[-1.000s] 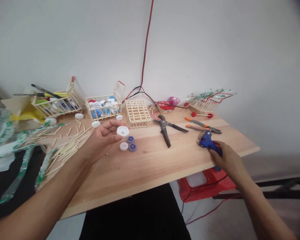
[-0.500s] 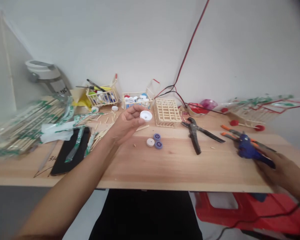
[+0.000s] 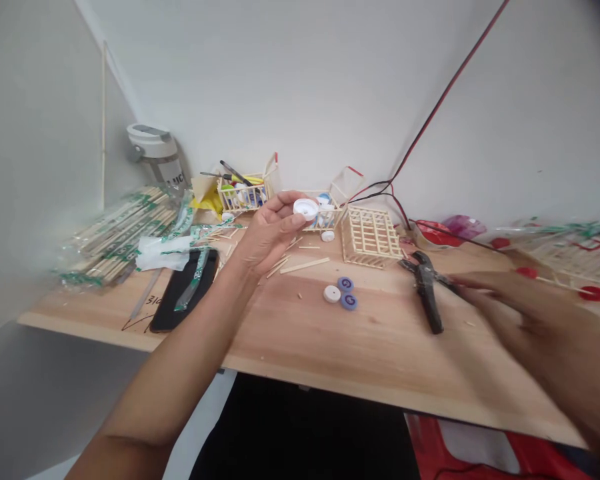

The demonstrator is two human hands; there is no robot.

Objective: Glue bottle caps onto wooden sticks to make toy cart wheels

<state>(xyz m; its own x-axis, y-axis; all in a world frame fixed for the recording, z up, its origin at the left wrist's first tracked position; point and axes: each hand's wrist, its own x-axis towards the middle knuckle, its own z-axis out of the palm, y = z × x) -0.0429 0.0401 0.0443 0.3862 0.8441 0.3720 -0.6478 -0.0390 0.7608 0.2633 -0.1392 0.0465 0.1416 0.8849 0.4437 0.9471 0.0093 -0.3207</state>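
Left hand [image 3: 270, 230] is gripping a white bottle cap [image 3: 306, 209] in curled fingers; blurred right hand [image 3: 540, 327] is hovering beside pliers [image 3: 427, 290], its hold untellable.

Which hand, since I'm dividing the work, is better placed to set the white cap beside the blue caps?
Left: the left hand holds the white cap, near the blue caps. The right hand is farther off, over the pliers.

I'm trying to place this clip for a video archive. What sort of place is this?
Probably a small hobby or craft workspace. A wooden tabletop carries a lattice frame built from wooden sticks, loose sticks and pliers, while the left hand holds a white plastic cap.
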